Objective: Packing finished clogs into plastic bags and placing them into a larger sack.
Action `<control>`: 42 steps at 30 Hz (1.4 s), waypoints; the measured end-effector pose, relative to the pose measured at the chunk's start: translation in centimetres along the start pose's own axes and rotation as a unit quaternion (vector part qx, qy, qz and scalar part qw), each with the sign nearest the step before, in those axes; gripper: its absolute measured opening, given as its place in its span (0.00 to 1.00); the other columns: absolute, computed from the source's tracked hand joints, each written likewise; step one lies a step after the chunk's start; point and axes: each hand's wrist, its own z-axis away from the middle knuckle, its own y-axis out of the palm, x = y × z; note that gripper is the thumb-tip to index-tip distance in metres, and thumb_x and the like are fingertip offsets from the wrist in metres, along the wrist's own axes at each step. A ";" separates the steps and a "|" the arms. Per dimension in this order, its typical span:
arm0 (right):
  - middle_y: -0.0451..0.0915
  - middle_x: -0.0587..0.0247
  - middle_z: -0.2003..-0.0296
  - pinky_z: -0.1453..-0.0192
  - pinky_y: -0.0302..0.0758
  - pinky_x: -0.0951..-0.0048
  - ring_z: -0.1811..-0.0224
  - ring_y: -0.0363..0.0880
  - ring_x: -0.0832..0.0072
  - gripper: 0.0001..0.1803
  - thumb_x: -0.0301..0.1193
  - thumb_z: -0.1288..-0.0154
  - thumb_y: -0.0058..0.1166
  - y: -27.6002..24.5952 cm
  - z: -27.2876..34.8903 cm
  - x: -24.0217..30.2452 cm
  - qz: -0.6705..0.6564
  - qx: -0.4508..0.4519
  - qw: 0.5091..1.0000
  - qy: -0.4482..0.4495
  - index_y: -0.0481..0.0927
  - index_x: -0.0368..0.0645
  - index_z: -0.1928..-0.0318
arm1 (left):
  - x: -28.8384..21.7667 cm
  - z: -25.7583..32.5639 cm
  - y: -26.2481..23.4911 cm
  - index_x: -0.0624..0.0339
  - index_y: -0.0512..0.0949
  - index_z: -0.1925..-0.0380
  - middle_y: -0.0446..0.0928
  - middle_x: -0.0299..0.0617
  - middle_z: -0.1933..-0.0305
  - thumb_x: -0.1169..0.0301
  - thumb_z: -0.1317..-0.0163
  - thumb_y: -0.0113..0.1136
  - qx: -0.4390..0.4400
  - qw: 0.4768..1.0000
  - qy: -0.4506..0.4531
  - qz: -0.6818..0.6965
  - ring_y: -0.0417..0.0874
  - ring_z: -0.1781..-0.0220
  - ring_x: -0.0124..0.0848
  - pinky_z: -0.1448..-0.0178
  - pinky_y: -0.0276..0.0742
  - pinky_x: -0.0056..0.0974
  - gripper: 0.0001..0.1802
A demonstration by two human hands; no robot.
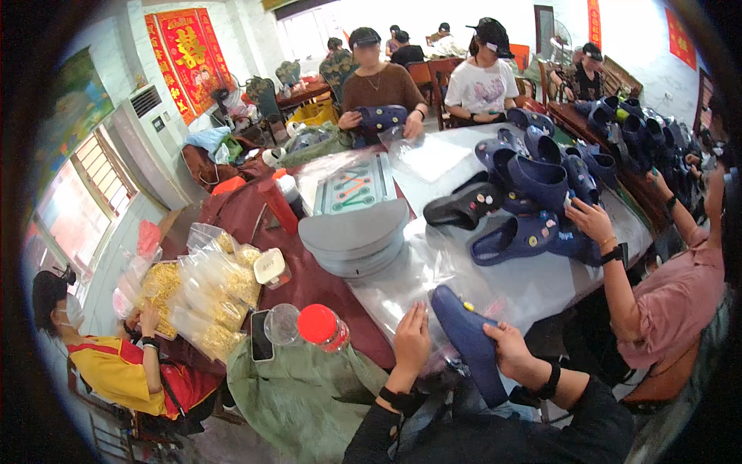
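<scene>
My right hand (513, 349) grips a navy clog (464, 340) near the table's front edge, thumb on its upper side. The clog stands tilted on end, with a small yellow piece on its side. Just left of it, my left hand (412, 338) is held up with fingers stretched out and apart from the clog; I see nothing in it. Clear plastic sheeting (417, 286) lies on the table beyond my hands. Past it are a black clog (456, 209) with small charms and another navy clog (510, 241), beside a heap of navy clogs (537, 182).
A stack of grey curved pieces (352, 240) stands left of the sheeting. Nearer are a red-lidded jar (321, 325), a clear round container (283, 325), a phone (263, 336) and green cloth (301, 402). Bags of small golden pieces (220, 298) lie left. Co-workers sit around, one close right (672, 286).
</scene>
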 end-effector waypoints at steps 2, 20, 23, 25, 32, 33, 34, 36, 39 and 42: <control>0.78 0.52 0.62 0.61 0.80 0.65 0.64 0.80 0.66 0.11 0.28 0.33 0.49 0.4 0.7 0.6 -0.013 -0.020 0.999 -0.022 0.69 0.32 0.56 | 0.5 0.2 -0.1 0.63 0.76 0.49 0.75 0.54 0.47 0.67 0.34 0.50 0.017 1.000 -0.009 -0.005 0.77 0.47 0.49 0.44 0.72 0.43 0.17; 0.80 0.52 0.64 0.61 0.81 0.69 0.66 0.82 0.70 0.12 0.24 0.36 0.53 -1.4 0.7 -2.6 0.033 0.017 0.997 -0.071 0.68 0.34 0.55 | 0.7 -0.3 0.4 0.57 0.75 0.45 0.74 0.53 0.45 0.69 0.35 0.51 -0.003 1.000 0.015 0.013 0.76 0.47 0.47 0.43 0.71 0.43 0.18; 0.80 0.54 0.65 0.63 0.80 0.70 0.67 0.81 0.71 0.12 0.25 0.36 0.53 -1.5 0.2 -3.1 0.063 0.018 0.996 -0.067 0.68 0.34 0.56 | 0.5 -0.3 0.5 0.57 0.75 0.46 0.75 0.53 0.45 0.69 0.36 0.52 0.005 1.000 0.025 0.001 0.77 0.47 0.47 0.44 0.71 0.43 0.18; 0.80 0.55 0.65 0.64 0.80 0.72 0.67 0.81 0.72 0.11 0.25 0.36 0.54 -0.9 0.3 -2.8 0.070 0.031 0.995 -0.065 0.68 0.35 0.56 | 0.6 -0.3 0.6 0.57 0.76 0.46 0.75 0.53 0.46 0.69 0.36 0.52 -0.001 1.000 0.026 0.001 0.77 0.47 0.47 0.44 0.72 0.42 0.18; 0.80 0.55 0.66 0.67 0.78 0.71 0.68 0.80 0.72 0.10 0.24 0.36 0.53 0.9 -0.6 -1.0 0.068 0.007 0.998 0.004 0.69 0.34 0.57 | 0.2 -0.4 0.4 0.58 0.78 0.50 0.75 0.53 0.46 0.69 0.37 0.54 -0.013 0.998 0.046 -0.026 0.77 0.48 0.47 0.45 0.72 0.43 0.16; 0.80 0.55 0.66 0.68 0.78 0.72 0.69 0.80 0.72 0.10 0.24 0.36 0.53 0.9 -1.1 -0.9 0.076 0.016 0.997 0.007 0.69 0.34 0.57 | 0.1 -0.6 0.3 0.58 0.78 0.50 0.75 0.53 0.46 0.69 0.37 0.54 -0.014 0.998 0.046 -0.026 0.77 0.48 0.47 0.45 0.72 0.43 0.16; 0.80 0.55 0.66 0.68 0.78 0.72 0.69 0.80 0.72 0.10 0.24 0.36 0.53 1.0 -1.5 -1.1 0.075 0.016 0.997 0.006 0.69 0.34 0.57 | 0.2 -0.8 0.1 0.58 0.78 0.50 0.75 0.53 0.46 0.69 0.37 0.54 -0.017 0.998 0.049 -0.022 0.77 0.48 0.47 0.45 0.72 0.43 0.16; 0.79 0.58 0.63 0.69 0.76 0.78 0.68 0.80 0.75 0.10 0.26 0.36 0.54 1.1 -2.0 -1.3 0.065 -0.009 0.998 0.019 0.69 0.37 0.59 | 0.3 -0.9 -0.1 0.58 0.78 0.50 0.75 0.54 0.46 0.69 0.37 0.55 -0.019 0.998 0.052 -0.018 0.77 0.48 0.48 0.45 0.72 0.43 0.16; 0.79 0.58 0.69 0.71 0.74 0.76 0.71 0.78 0.76 0.09 0.25 0.37 0.55 1.3 -1.0 -1.4 0.037 -0.032 0.998 -0.031 0.69 0.37 0.60 | 0.7 -0.5 -0.4 0.57 0.77 0.49 0.75 0.53 0.46 0.69 0.38 0.55 -0.012 0.997 0.058 -0.047 0.77 0.48 0.48 0.45 0.72 0.43 0.17; 0.78 0.60 0.70 0.70 0.73 0.77 0.71 0.77 0.79 0.09 0.24 0.37 0.55 -1.5 -1.8 -3.5 0.098 -0.024 0.986 -0.134 0.68 0.38 0.62 | 1.2 -0.5 -0.2 0.56 0.76 0.47 0.74 0.52 0.45 0.68 0.38 0.56 0.000 0.996 0.073 -0.055 0.77 0.48 0.47 0.45 0.72 0.44 0.19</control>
